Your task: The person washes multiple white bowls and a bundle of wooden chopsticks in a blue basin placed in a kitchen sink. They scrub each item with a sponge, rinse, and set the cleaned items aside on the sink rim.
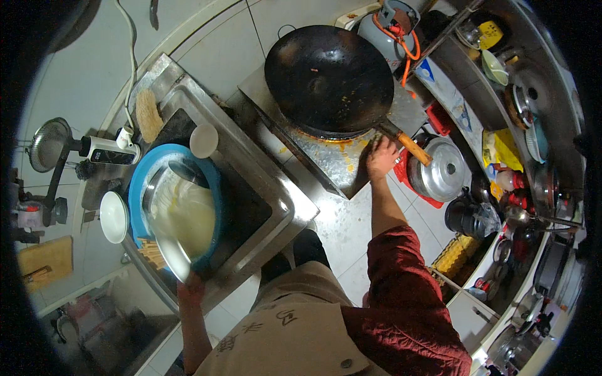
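Observation:
A black wok [329, 77] sits on a gas stove [341, 164], its wooden handle [415, 148] pointing towards the lower right. My right hand [382, 157] is at the stove's edge, just below the root of that handle, with fingers spread and no object visible in them. My left hand [190, 285] is blurred and grips the near rim of a shiny pale bowl [173, 258]. The bowl tilts over a blue plastic basin [215, 178] in the steel sink. Inside the basin is cloudy liquid [190, 218], with a dark curved piece at its far side.
A small white bowl [204, 140], a loofah [149, 115], a white bowl [114, 217] and chopsticks [151, 253] surround the basin. A strainer [49, 143] is at left. A lidded aluminium pot [439, 169] and gas cylinder [388, 35] flank the stove; crowded shelves [522, 155] line the right.

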The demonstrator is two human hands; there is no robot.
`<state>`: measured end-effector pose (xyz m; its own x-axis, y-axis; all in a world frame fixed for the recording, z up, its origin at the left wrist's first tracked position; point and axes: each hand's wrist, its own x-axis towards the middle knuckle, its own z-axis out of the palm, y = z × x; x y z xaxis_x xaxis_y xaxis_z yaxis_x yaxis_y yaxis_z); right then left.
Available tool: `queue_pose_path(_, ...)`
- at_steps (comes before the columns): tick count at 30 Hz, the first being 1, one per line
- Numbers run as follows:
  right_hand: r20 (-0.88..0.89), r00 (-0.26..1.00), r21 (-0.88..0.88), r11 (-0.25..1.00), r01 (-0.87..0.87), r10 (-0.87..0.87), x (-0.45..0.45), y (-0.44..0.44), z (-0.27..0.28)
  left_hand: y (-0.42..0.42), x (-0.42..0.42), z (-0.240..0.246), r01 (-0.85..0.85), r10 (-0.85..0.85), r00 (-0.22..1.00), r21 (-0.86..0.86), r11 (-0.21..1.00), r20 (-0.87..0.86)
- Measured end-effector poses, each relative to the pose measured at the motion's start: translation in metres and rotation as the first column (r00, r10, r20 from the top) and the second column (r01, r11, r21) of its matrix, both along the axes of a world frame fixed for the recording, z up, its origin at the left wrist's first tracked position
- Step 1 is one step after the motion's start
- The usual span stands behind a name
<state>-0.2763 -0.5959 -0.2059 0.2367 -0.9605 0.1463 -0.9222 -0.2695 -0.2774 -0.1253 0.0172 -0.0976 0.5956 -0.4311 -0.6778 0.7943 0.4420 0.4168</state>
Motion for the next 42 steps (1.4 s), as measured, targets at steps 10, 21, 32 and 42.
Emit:
queue_pose_path(10,0.127,0.913,0.169,0.898,-0.406,0.388,0.060,0.117,0.007,-0.038,-0.003,0.017,-0.163,0.158,0.982,-0.039,0.986,-0.100)
queue_pose_path(21,0.149,0.557,0.222,0.521,-0.824,0.817,0.062,0.082,0.010,-0.060,-0.004,0.041,0.038,-0.042,0.992,0.044,0.998,0.116)
queue_pose_path(32,0.872,0.462,0.444,0.657,-0.610,-0.161,-0.042,0.028,0.009,-0.063,-0.009,0.027,-0.134,0.131,0.989,-0.044,0.990,-0.074)
queue_pose_path(42,0.313,0.801,0.013,0.841,-0.541,0.511,-0.015,0.134,-0.008,-0.087,-0.012,0.044,-0.101,0.101,0.995,-0.033,0.994,-0.001)
